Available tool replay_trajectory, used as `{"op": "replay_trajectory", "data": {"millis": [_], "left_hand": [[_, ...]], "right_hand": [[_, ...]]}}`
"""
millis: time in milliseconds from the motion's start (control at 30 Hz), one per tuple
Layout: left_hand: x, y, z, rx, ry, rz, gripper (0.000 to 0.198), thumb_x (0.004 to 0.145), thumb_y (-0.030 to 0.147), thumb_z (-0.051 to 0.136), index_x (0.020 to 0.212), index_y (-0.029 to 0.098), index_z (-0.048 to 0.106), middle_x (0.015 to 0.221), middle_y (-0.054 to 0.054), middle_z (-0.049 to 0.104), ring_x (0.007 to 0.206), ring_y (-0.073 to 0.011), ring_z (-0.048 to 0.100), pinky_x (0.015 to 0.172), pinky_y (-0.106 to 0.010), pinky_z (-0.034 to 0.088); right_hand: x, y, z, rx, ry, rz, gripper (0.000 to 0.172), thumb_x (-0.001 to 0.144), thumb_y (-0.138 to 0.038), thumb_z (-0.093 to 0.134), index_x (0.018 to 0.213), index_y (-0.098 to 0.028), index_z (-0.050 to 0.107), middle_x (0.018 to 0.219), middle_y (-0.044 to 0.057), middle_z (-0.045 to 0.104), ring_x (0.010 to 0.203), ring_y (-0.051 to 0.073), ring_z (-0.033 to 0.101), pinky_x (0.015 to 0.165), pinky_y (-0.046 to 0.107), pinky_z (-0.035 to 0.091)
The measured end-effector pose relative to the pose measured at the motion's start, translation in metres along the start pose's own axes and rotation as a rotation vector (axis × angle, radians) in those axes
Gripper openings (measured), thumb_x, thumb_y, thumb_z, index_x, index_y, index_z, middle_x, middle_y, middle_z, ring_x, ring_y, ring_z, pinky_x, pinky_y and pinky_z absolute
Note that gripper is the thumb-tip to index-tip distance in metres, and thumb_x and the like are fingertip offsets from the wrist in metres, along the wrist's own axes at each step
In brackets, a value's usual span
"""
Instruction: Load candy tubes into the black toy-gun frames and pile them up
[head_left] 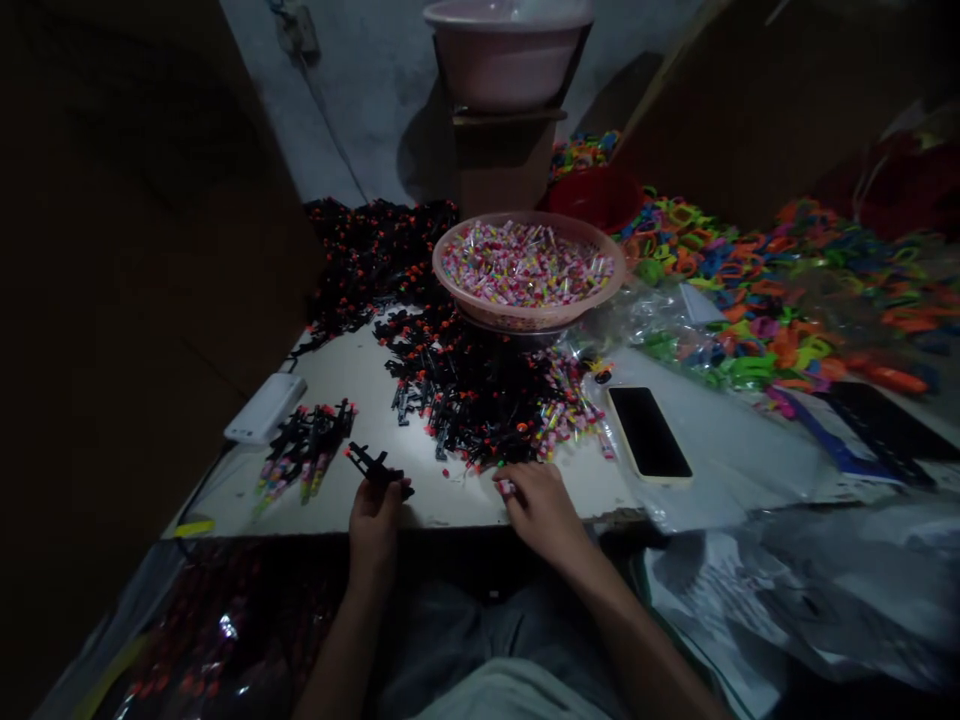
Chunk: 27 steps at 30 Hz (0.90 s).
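Observation:
My left hand [375, 515] is closed around a small black toy gun [373, 464] with an orange tip, held over the table's front edge. To its right, my right hand [541, 500] pinches a small pink-and-white piece [505, 487], partly covered by the fingers. Just beyond that hand lies a heap of black toy guns [465, 390] with orange tips. Colourful little tubes [568, 415] are strewn along the heap's right side. Left of my left hand, several black guns with coloured tubes [306, 450] lie bunched together.
A pink basin [442, 270] full of small colourful pieces stands behind the heap. A phone [649, 432] lies on the right, near clear plastic bags [660, 325] and a bright pile of plastic parts [750, 290]. A white box-shaped device [265, 408] sits at the left edge.

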<state>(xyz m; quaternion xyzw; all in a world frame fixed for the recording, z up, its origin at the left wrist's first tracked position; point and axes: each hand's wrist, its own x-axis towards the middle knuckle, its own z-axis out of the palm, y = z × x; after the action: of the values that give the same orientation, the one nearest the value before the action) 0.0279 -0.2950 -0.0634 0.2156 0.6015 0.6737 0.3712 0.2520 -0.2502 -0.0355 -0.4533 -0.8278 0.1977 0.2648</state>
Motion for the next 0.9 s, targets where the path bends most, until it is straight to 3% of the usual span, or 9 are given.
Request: {"op": "replay_trajectory", "data": {"millis": [133,267,367,533,700,900], "left_hand": [[0.001,-0.003,-0.002,0.057,-0.116,0.022,0.043,0.055,0.042,0.079,0.087,0.017,0.063,0.080,-0.003,0.070,0.075,-0.0180,0.067,0.075,-0.032,0.052],[-0.003,-0.005,-0.002,0.079,-0.203,0.024,0.036,0.057,0.034,0.077,0.086,0.017,0.066,0.084,-0.006,0.072,0.077,-0.0197,0.067,0.074,-0.033,0.052],[-0.007,-0.006,-0.003,0.101,-0.255,0.025,0.030,0.059,0.030,0.076,0.084,0.016,0.067,0.083,-0.006,0.072,0.078,-0.0204,0.067,0.073,-0.032,0.052],[-0.009,-0.005,-0.005,0.132,-0.327,0.010,0.025,0.062,0.028,0.073,0.084,0.017,0.069,0.085,-0.007,0.073,0.081,-0.0218,0.067,0.076,-0.033,0.052],[-0.010,0.000,-0.004,0.338,-0.537,0.157,0.017,0.072,0.026,0.067,0.088,0.019,0.072,0.085,-0.006,0.069,0.082,-0.0209,0.064,0.076,-0.031,0.049],[-0.009,0.001,-0.006,0.485,-0.687,0.306,0.025,0.080,0.027,0.060,0.102,0.020,0.069,0.082,-0.004,0.064,0.079,-0.0187,0.061,0.072,-0.030,0.046]], "right_hand": [[0.032,-0.025,0.024,-0.167,-0.119,-0.056,0.024,0.082,-0.014,0.053,0.102,-0.021,0.064,0.095,0.006,0.067,0.092,0.023,0.055,0.081,0.036,0.031],[0.050,-0.038,0.047,-0.164,-0.135,-0.103,0.015,0.085,-0.019,0.053,0.087,-0.018,0.067,0.091,0.010,0.065,0.090,0.024,0.055,0.081,0.038,0.031],[0.051,-0.039,0.052,-0.111,-0.125,-0.103,0.012,0.084,-0.018,0.054,0.083,-0.018,0.066,0.089,0.010,0.065,0.090,0.025,0.056,0.081,0.039,0.032],[0.044,-0.032,0.032,0.093,-0.072,-0.018,0.010,0.088,-0.024,0.050,0.084,-0.020,0.057,0.087,0.004,0.065,0.082,0.018,0.059,0.075,0.030,0.040],[0.036,-0.029,0.005,0.743,-0.041,0.064,0.017,0.084,-0.034,0.056,0.077,-0.022,0.047,0.088,0.002,0.063,0.082,0.016,0.059,0.073,0.026,0.044],[0.031,-0.025,-0.004,0.741,-0.124,0.097,0.012,0.084,-0.030,0.058,0.088,-0.021,0.052,0.079,-0.002,0.054,0.072,0.013,0.050,0.066,0.024,0.040]]}}
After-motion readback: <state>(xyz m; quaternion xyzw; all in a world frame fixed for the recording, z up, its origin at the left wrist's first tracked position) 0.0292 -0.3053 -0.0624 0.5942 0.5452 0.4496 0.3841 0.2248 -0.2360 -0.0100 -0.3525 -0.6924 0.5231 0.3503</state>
